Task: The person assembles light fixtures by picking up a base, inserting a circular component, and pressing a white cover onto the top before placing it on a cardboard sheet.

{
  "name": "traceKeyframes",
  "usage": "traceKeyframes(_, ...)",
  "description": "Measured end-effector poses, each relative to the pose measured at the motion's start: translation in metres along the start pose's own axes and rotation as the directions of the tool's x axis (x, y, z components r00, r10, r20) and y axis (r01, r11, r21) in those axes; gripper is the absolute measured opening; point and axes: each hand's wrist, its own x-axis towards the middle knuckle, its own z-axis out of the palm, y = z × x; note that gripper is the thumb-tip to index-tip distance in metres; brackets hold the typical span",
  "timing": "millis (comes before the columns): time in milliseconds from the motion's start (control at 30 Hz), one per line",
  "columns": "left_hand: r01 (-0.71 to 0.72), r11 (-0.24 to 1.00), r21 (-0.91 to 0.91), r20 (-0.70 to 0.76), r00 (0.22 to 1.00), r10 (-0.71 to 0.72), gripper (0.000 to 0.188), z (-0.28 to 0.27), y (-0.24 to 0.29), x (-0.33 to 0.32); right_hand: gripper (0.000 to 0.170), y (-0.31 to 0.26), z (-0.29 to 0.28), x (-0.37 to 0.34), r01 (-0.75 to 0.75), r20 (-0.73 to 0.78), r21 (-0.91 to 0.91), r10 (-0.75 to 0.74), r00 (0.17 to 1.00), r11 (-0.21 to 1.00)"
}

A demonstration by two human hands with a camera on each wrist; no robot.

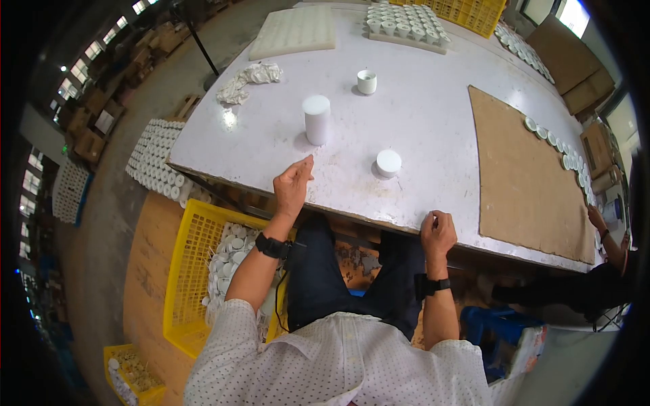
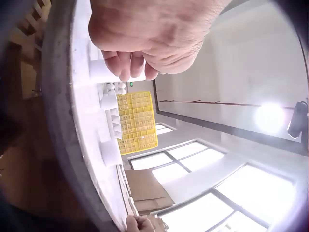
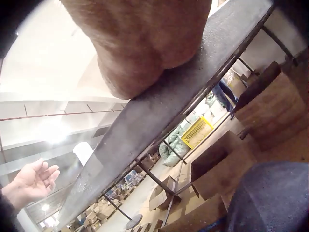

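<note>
My left hand (image 1: 293,186) is held above the table's near edge, just short of a tall white cylinder (image 1: 317,122) with a flat top; its fingers are bent loosely and nothing shows in them. In the right wrist view the same hand (image 3: 34,183) appears with its palm turned up. My right hand (image 1: 439,233) rests on the table edge, fingers loosely curled around nothing visible. A short round white piece (image 1: 388,164) sits on the table between the two hands, touched by neither. Farther back stands a small white cup (image 1: 366,82) with an opening in its top.
A crumpled cloth (image 1: 249,82) and a pale slab (image 1: 294,32) lie at the back left. Rows of white cups (image 1: 406,24) stand behind. Brown cardboard (image 1: 528,176) covers the right side, near another person's hand (image 1: 597,220). A yellow crate (image 1: 177,284) of white pieces is below left.
</note>
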Motion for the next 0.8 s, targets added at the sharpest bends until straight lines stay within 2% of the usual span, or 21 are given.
traceKeyframes(167,0.018,0.999,-0.039,-0.018,1.000,-0.018,0.027,0.009,-0.031,0.034,0.004,-0.001,0.000,-0.001,-0.012,-0.006,-0.038,0.011,1.000,0.999)
traceKeyframes(233,-0.092,0.982,0.166,-0.069,0.992,0.104,0.026,0.009,-0.048,0.038,0.006,-0.001,0.000,0.001,0.039,-0.055,-0.041,-0.041,0.998,0.998)
traceKeyframes(267,-0.080,0.976,0.202,-0.081,0.992,0.098,0.022,0.008,-0.051,0.038,0.007,-0.001,0.000,0.002,0.037,-0.064,-0.038,-0.039,0.997,0.999)
traceKeyframes(333,-0.203,0.895,0.398,-0.048,0.969,0.241,0.025,0.006,-0.051,0.037,0.007,0.000,0.000,0.002,0.035,-0.060,-0.034,-0.037,0.998,0.999)
traceKeyframes(367,-0.199,0.898,0.392,-0.042,0.971,0.234,0.025,0.005,-0.057,0.037,0.007,-0.001,-0.001,0.003,0.032,-0.055,-0.044,-0.035,0.998,0.999)
traceKeyframes(433,-0.267,0.771,0.579,0.008,0.947,0.322,0.027,0.002,-0.066,0.036,0.006,-0.003,-0.002,0.002,0.003,-0.034,-0.015,-0.004,0.999,1.000)
traceKeyframes(567,-0.282,0.752,0.596,0.012,0.939,0.343,0.029,0.008,-0.070,0.032,0.014,-0.008,-0.001,0.005,-0.042,0.021,0.018,0.041,0.999,0.999)
traceKeyframes(600,-0.288,0.745,0.602,0.010,0.935,0.354,0.029,0.009,-0.071,0.032,0.023,-0.015,-0.002,0.012,-0.197,0.091,0.221,0.181,0.979,0.955)
traceKeyframes(633,-0.295,0.737,0.608,0.009,0.931,0.365,0.029,0.009,-0.071,0.032,0.032,-0.024,-0.003,0.020,-0.353,0.192,0.397,0.299,0.935,0.847)
traceKeyframes(700,-0.280,0.735,0.618,0.003,0.935,0.354,0.028,0.008,-0.068,0.032,0.050,-0.053,-0.004,0.046,-0.209,0.276,0.396,0.102,0.956,0.894)
traceKeyframes(800,-0.268,0.729,0.630,-0.014,0.934,0.356,0.026,0.010,-0.066,0.029,0.065,-0.104,0.011,0.093,-0.146,0.420,0.476,-0.078,0.904,0.867)
